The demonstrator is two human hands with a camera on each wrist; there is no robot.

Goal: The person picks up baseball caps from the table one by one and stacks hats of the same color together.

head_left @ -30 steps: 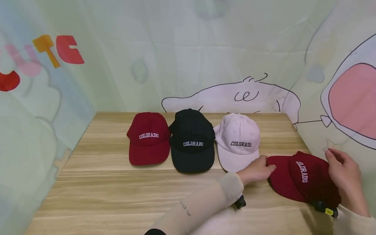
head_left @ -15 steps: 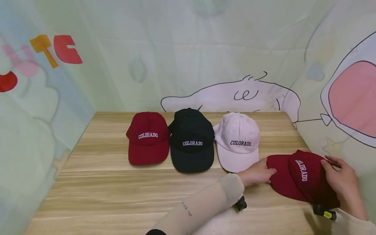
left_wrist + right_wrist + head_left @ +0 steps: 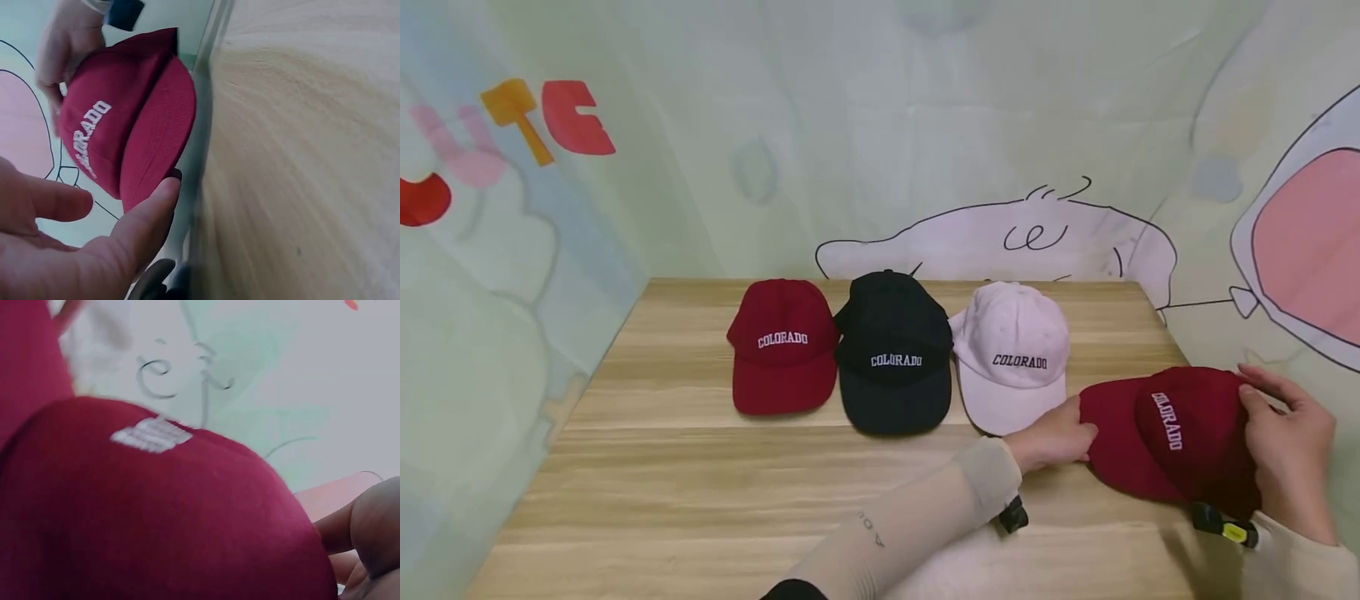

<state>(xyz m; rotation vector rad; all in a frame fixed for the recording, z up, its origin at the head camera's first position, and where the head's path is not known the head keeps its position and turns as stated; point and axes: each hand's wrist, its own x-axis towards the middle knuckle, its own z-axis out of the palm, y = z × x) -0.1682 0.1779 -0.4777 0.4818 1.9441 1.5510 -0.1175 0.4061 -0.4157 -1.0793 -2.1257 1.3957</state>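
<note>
A dark red baseball cap [image 3: 1202, 433] with white COLORADO lettering is turned sideways at the table's right, its brim pointing left. My left hand [image 3: 1052, 435] holds the edge of the brim; in the left wrist view one finger [image 3: 150, 215] lies against the brim [image 3: 159, 134]. At the crown, my right hand [image 3: 1292, 446] grips the back of the cap, thumb on the near side. The right wrist view is mostly filled by the blurred red crown [image 3: 169, 512], with fingers [image 3: 375, 525] at its edge. The fingertips behind the fabric are hidden.
In a row along the back of the wooden table [image 3: 737, 492] lie another red cap [image 3: 782, 383], a black cap [image 3: 895, 400] and a pale pink cap [image 3: 1015, 333], brims toward me. The pink brim is close to my left hand. Printed cloth [image 3: 925, 167] hangs behind.
My right hand has come onto the crown and now grips it. The held cap has risen slightly and tipped. My left hand stays at the brim; the row of caps has not moved.
</note>
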